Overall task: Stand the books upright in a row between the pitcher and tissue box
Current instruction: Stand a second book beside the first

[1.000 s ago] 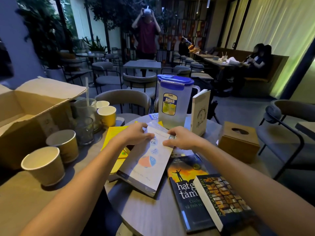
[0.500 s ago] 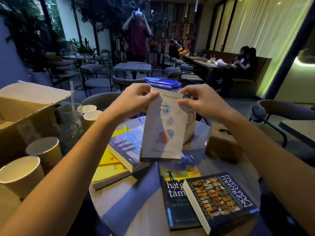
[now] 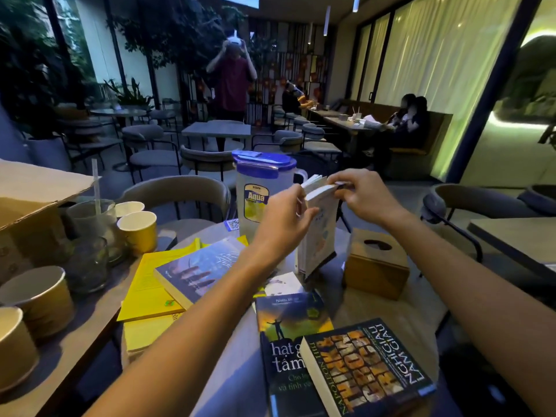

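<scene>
One head-worn wide-angle view, wearer's eye level, facing forward and down, close above the round table [image 3: 370,308]

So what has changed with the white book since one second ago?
The left hand and right hand lifted the white book off the stack, turned it upright and carried it to the gap between pitcher and tissue box, gripping its top. The stack, pitcher and tissue box stayed.

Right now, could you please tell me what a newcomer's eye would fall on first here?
The left hand and right hand hold a pale book upright by its top, between the blue-lidded pitcher and the wooden tissue box. Nearer the camera, a gold-lettered book lies flat across a sunset-cover book.
</scene>
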Demonstrator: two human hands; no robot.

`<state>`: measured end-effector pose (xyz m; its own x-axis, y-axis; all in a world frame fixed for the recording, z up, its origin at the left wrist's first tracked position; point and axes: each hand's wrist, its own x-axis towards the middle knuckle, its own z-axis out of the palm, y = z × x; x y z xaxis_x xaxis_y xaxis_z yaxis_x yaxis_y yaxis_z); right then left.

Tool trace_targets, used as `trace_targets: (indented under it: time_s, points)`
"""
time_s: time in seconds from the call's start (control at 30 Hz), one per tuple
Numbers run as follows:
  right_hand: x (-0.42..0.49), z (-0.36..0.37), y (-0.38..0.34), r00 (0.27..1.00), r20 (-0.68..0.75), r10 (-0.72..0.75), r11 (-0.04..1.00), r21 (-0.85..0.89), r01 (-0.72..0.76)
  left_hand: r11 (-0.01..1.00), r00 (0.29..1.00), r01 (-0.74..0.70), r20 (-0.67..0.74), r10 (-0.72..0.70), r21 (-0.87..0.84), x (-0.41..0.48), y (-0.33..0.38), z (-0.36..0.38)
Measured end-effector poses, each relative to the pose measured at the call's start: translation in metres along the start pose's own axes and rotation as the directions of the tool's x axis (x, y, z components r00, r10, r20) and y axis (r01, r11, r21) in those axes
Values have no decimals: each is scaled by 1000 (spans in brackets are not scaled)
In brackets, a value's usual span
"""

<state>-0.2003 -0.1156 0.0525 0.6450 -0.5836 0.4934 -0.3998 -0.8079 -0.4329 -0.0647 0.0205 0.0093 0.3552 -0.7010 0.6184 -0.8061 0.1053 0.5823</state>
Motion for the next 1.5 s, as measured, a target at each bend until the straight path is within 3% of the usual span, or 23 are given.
trace_targets:
  time_s: [0.1,0.3,0.47,0.7,0.9,1.07,1.27,1.5]
  points:
    - [-1,14,11,1000,3,13,1000,-9,-13,999,1000,14,-3,-14,41,-2,-8,16]
    - [-1,24,22,995,16,99,995,6,-99,995,996,87,33,-86,-46,-2,-11,29]
    - [-3,30,23,988,64,142,984,96,-148,954,949,285,168,-268,-89,-16,-21,39]
    - [1,37,14,957,174,233,923,271,-274,955,963,266,91,-255,-134,-15,-29,41]
    - [-6,39,16,944,227,241,920,256,-297,956,960,278,73,-271,-100,-11,-38,46]
    - [-4,50,22,946,251,207,965,107,-239,952,953,300,57,-297,-58,-13,-47,49]
    - [-2,62,29,933,266,244,939,174,-295,935,944,329,62,-323,-132,-11,-50,38]
    - [6,67,24,930,279,241,943,160,-292,949,953,298,86,-290,-103,-3,-52,38]
